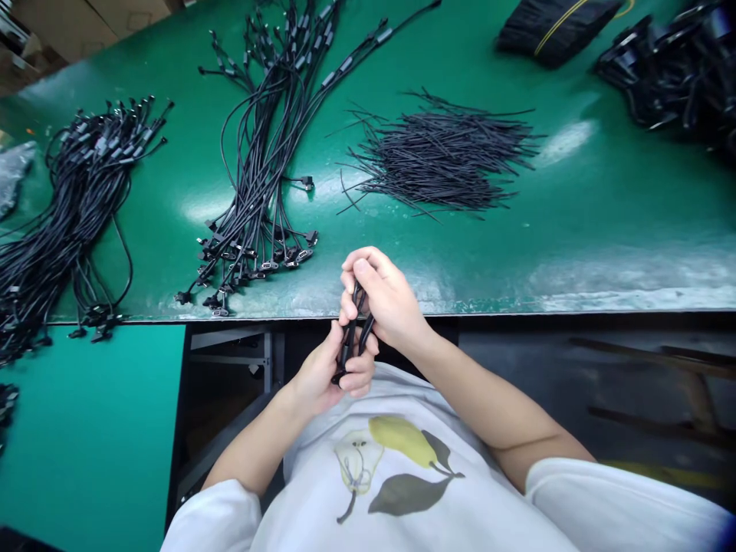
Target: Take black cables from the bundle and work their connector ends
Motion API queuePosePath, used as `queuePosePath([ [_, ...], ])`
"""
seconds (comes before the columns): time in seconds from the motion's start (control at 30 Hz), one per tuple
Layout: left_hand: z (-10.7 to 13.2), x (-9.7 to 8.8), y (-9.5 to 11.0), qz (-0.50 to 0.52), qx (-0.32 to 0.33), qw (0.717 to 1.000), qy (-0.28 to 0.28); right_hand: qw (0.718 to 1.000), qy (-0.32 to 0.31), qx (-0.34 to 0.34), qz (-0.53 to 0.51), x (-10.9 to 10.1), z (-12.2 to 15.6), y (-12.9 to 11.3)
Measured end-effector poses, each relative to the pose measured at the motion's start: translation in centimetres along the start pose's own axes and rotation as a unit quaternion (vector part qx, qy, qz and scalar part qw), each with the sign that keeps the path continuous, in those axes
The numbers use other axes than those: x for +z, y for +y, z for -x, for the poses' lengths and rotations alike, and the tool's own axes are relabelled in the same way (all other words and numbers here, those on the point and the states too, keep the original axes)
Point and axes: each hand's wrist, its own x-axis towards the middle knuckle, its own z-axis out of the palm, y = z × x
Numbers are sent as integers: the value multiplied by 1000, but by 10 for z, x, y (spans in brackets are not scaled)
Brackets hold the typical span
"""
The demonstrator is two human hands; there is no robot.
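Note:
Both my hands are together just in front of the green table's near edge point(517, 303), above my lap. My right hand point(382, 295) is closed around the upper part of a folded black cable point(352, 337). My left hand point(330, 376) is closed on the cable's lower end, fingers curled under it. The cable runs upright between the two hands. Closest on the table is a bundle of black cables with connectors point(253, 192), fanned out to the left of my hands.
A heap of thin black ties point(442, 157) lies at the table's middle. Another cable bundle point(69, 199) sprawls at the left over the edge. Dark cable piles point(672, 69) and a black bundle point(552, 27) sit at the far right. A teal surface point(86, 429) is at lower left.

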Motion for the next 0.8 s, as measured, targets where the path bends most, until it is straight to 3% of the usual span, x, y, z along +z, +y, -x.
queuePosePath([
  [0.17,4,4,-3,55,-3,998,8,999,8,36,-22,0,-2,-4],
  [0.23,4,6,-3,76,31,996,38,999,0,-3,49,-6,1,-6],
  [0.3,2,7,1,86,97,988,82,978,8,-90,189,-13,11,-9],
  [0.37,-1,8,9,84,185,971,125,907,-3,-201,371,-20,26,-8],
  [0.47,-8,11,20,71,285,944,153,751,-85,-308,578,-24,49,1],
  [0.5,-10,12,22,66,301,939,151,712,-103,-328,612,-24,53,6],
  [0.57,-15,15,22,61,313,937,142,675,-101,-352,641,-22,56,15],
  [0.6,-17,15,21,58,316,937,140,678,-87,-356,638,-19,55,17],
  [0.63,-19,16,19,53,317,936,141,698,-71,-345,624,-17,53,19],
  [0.7,-20,16,15,35,311,937,152,786,-61,-262,557,-10,50,18],
  [0.77,-20,16,13,8,291,944,159,886,-72,-131,440,-4,49,16],
  [0.8,-19,16,13,-3,280,946,161,919,-79,-71,381,-2,50,14],
])
